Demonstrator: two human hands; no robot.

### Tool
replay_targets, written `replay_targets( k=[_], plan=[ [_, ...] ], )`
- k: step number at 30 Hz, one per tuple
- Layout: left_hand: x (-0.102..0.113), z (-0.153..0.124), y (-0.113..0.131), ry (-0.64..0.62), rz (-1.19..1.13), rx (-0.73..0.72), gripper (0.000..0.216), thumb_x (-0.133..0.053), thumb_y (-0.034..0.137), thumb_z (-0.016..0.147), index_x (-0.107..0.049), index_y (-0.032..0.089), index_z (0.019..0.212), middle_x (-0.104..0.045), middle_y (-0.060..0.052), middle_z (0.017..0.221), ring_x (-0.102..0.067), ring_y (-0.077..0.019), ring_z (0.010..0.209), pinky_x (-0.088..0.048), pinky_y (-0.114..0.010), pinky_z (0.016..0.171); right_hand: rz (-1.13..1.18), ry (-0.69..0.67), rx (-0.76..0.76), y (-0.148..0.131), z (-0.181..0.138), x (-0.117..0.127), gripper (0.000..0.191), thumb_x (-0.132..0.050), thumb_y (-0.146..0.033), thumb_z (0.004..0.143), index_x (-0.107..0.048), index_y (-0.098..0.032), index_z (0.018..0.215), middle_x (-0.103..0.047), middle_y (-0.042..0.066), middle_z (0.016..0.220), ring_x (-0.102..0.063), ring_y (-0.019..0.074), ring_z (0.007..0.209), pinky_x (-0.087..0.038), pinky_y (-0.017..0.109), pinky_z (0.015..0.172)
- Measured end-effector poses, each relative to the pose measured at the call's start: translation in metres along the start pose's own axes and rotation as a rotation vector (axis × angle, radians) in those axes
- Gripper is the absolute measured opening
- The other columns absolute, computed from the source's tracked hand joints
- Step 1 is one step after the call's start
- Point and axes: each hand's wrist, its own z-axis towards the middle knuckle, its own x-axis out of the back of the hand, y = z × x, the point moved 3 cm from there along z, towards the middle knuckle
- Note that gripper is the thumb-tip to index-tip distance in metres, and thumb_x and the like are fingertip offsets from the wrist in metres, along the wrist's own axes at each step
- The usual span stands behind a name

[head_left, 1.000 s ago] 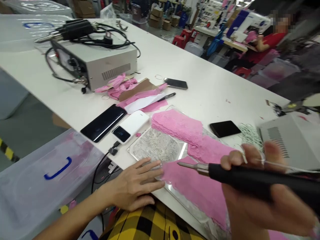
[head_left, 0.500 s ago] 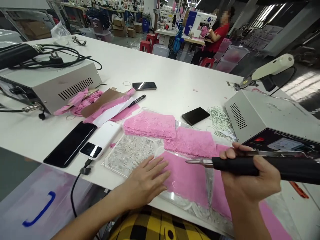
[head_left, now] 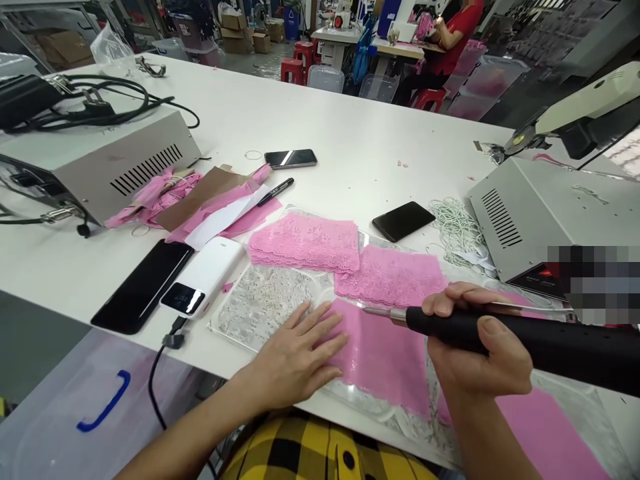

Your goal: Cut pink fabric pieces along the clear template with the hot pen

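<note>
My left hand [head_left: 295,357] lies flat with fingers spread on the left end of a pink lace strip [head_left: 385,357], which rests on a clear scratched plate [head_left: 260,300]. My right hand [head_left: 480,350] is closed around a black pen-shaped tool [head_left: 525,337]; its metal tip points left, just above the lace. Two stacks of cut pink lace pieces [head_left: 305,241] lie on the far side of the plate.
A grey control box [head_left: 545,213] stands at the right and another grey box [head_left: 100,160] at the left. A black phone [head_left: 143,285], a white power bank [head_left: 203,277], two more phones [head_left: 403,220], a marker [head_left: 275,191], white elastic loops [head_left: 455,227] and pink scraps lie around. A person in red sits far behind.
The view has swung right and down, centring the lace. My right hand and the tool have come lower and nearer the lace; my left hand stays flat on it.
</note>
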Motion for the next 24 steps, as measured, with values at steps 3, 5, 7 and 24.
replay_targets(
  k=[3, 5, 7, 24],
  plan=[
    [0.000, 0.000, 0.000, 0.005, -0.020, 0.009, 0.042, -0.047, 0.042, 0.100, -0.056, 0.017, 0.132, -0.055, -0.010, 0.141, -0.039, -0.0306, 0.141, -0.038, -0.052, 0.113, -0.009, 0.014, -0.012, 0.002, 0.000, 0.000, 0.018, -0.056, -0.026, 0.061, -0.064, -0.017, 0.075, -0.061, 0.002, 0.074, -0.053, 0.0123, 0.051, -0.047, 0.032, 0.048],
    [0.000, -0.001, 0.000, 0.010, -0.028, 0.014, 0.042, -0.047, 0.043, 0.100, -0.056, 0.017, 0.132, -0.055, -0.010, 0.141, -0.039, -0.0308, 0.141, -0.038, -0.053, 0.113, -0.014, 0.032, -0.020, 0.003, 0.000, -0.001, 0.018, -0.056, -0.027, 0.060, -0.064, -0.018, 0.074, -0.060, 0.002, 0.073, -0.053, 0.0121, 0.050, -0.047, 0.032, 0.047],
    [-0.001, -0.001, 0.000, 0.013, -0.028, 0.014, 0.043, -0.047, 0.043, 0.100, -0.056, 0.017, 0.132, -0.055, -0.010, 0.142, -0.040, -0.0312, 0.140, -0.038, -0.053, 0.112, -0.019, 0.036, -0.018, 0.004, 0.000, -0.001, 0.018, -0.056, -0.027, 0.060, -0.063, -0.018, 0.074, -0.060, 0.001, 0.072, -0.052, 0.0118, 0.050, -0.047, 0.032, 0.047],
    [-0.004, -0.003, -0.001, 0.028, 0.011, -0.003, 0.041, -0.052, 0.040, 0.098, -0.055, 0.019, 0.133, -0.053, -0.010, 0.143, -0.034, -0.0292, 0.144, -0.035, -0.053, 0.115, -0.020, 0.091, -0.002, -0.007, 0.006, 0.004, 0.015, -0.056, -0.026, 0.060, -0.063, -0.018, 0.072, -0.060, 0.001, 0.071, -0.052, 0.0118, 0.051, -0.047, 0.031, 0.048]
  ],
)
